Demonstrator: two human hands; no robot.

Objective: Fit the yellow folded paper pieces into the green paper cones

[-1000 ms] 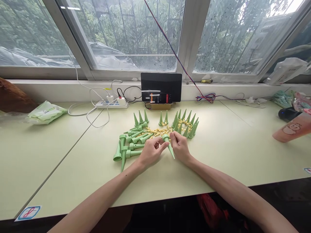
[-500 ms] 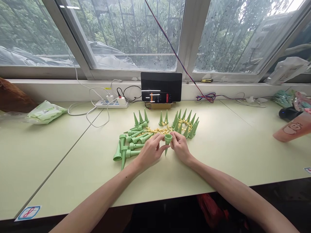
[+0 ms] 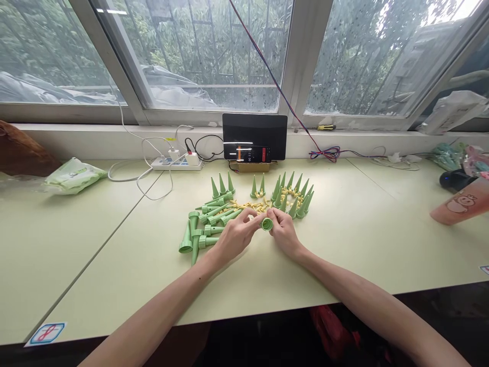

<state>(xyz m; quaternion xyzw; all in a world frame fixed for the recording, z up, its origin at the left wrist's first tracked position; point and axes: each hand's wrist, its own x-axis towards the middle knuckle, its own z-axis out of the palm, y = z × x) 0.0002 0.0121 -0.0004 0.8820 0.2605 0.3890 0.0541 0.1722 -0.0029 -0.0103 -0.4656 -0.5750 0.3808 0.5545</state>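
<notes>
A green plastic watering spike (image 3: pixel 267 224) is between my hands, its round hollow end tipped toward me and its point out of sight. My right hand (image 3: pixel 283 230) is closed on its right side. Against the rim's left side are the fingertips of my left hand (image 3: pixel 240 233), bent and pressed to the spike. Beyond my fingers lies a pile of small yellow pegs (image 3: pixel 263 205). Several loose green spikes (image 3: pixel 208 241) lie left of my left hand. Past my right hand, more spikes (image 3: pixel 307 200) stand points up in a ring around further yellow pegs.
Two spikes (image 3: pixel 253 187) and a group of three (image 3: pixel 222 185) stand farther back. A phone (image 3: pixel 252 154) leans on a black tablet (image 3: pixel 255 131) by the window. A power strip (image 3: pixel 179 162) with cables sits left; a pink cup (image 3: pixel 458 201) is far right.
The spike has turned from roughly upright, point down, so its open end faces me. My left thumb has come off its front, and the left fingers have shifted to the rim.
</notes>
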